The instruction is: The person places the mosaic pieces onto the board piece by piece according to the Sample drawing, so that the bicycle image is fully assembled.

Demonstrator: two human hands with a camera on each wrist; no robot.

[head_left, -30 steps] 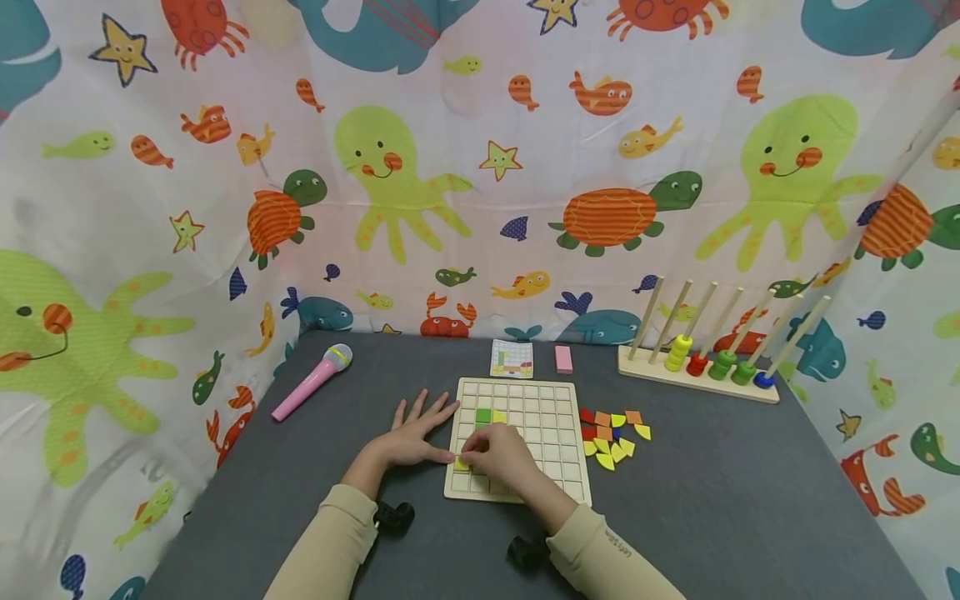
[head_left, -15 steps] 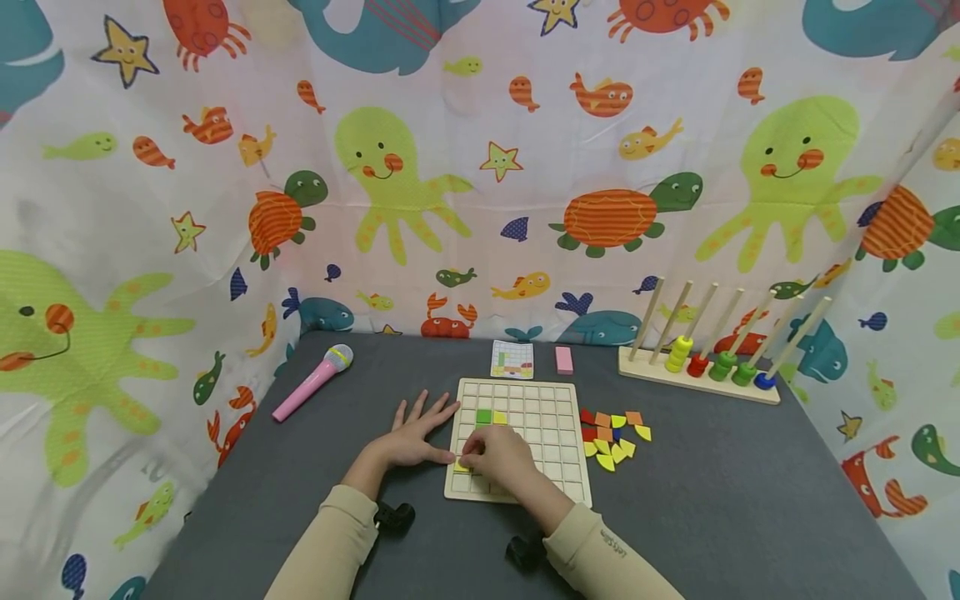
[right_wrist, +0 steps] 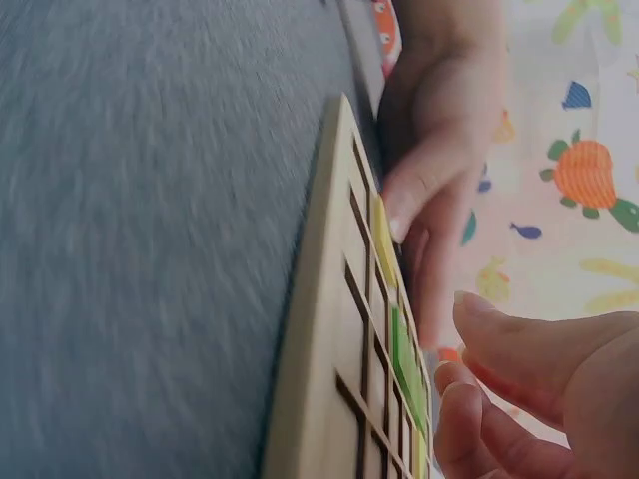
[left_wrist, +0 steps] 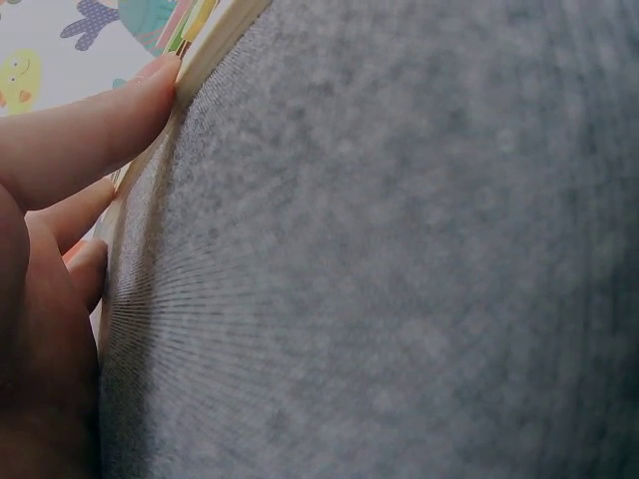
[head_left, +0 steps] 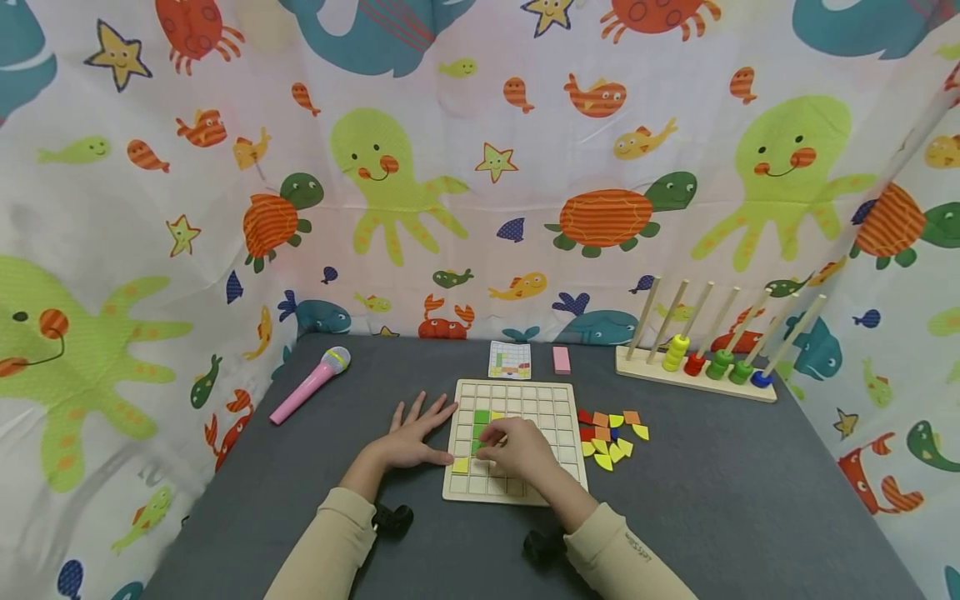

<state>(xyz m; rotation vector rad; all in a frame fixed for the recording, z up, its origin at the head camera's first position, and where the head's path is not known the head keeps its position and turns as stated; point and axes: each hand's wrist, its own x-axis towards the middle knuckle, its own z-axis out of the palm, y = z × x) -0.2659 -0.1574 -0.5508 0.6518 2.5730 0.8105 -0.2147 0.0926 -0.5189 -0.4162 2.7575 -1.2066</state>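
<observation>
A light wooden grid board (head_left: 553, 401) lies on the dark grey cloth. My left hand (head_left: 411, 437) rests with fingers spread at the board's left side, its thumb tip on the edge in the left wrist view. Near that thumb a yellow square tile (head_left: 460, 465) sits in a lower-left cell. Green tiles (head_left: 481, 422) fill cells further up, with a yellow tile (head_left: 497, 415) beside them. My right hand (head_left: 517, 450) hovers over the board's middle left. In the right wrist view its thumb and bent fingers stand apart, with nothing visible between them.
Loose red, orange, blue and yellow pieces (head_left: 602, 445) lie right of the board. Behind it are a printed pattern card (head_left: 510, 360) and a pink block (head_left: 562, 360). A pink toy microphone (head_left: 306, 390) lies at left; a peg stand with coloured rings (head_left: 693, 382) stands back right.
My right hand has let go of the lower-left yellow tile and moved a little right and up, uncovering that tile and more green. The left hand stays in place.
</observation>
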